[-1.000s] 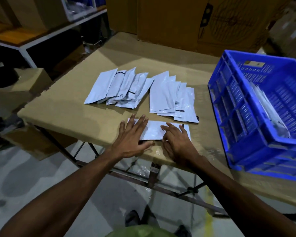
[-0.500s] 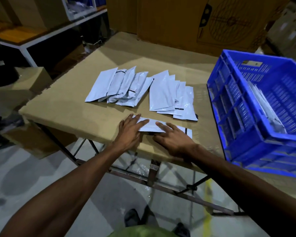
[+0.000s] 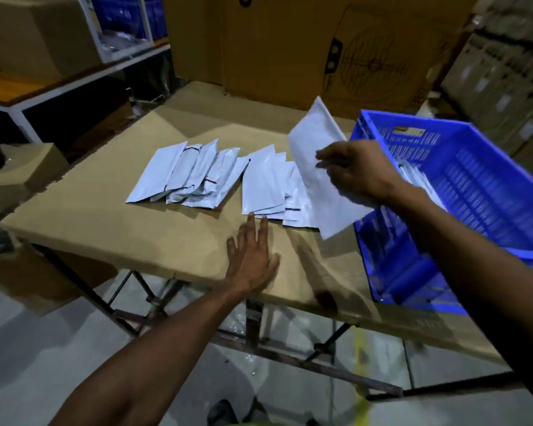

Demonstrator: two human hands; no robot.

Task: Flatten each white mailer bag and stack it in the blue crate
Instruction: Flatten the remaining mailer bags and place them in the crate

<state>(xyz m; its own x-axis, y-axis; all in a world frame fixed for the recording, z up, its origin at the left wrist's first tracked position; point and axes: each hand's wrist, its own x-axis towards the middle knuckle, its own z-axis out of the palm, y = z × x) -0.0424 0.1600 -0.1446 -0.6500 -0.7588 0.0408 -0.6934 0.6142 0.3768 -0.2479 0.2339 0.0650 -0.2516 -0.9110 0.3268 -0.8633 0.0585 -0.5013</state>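
Right hand (image 3: 356, 173): my fingers pinch a flat, smooth white mailer (image 3: 314, 155), lifted at 2 o'clock beside the crate (image 3: 462, 167).
Left hand (image 3: 253, 256): fingers straight, flat on the brown cardboard-topped desk (image 3: 105, 216).
Crate: blue ribbed plastic, at 3 o'clock.
Other mailers (image 3: 216, 176): two fanned, glossy rows at 12 o'clock.

— Do you see any text that can be read here?

— No, nothing is readable. The blue crate (image 3: 462, 167) at the right has a small label (image 3: 410, 131) on its far wall, but the print is too blurred.

— And the big cardboard box (image 3: 336, 50) at the far side?

— It carries only a printed drawing of a round grille (image 3: 374, 65), and no words that I can read. The boxes on the shelves at the far right (image 3: 499, 81) have pale labels, also too blurred.
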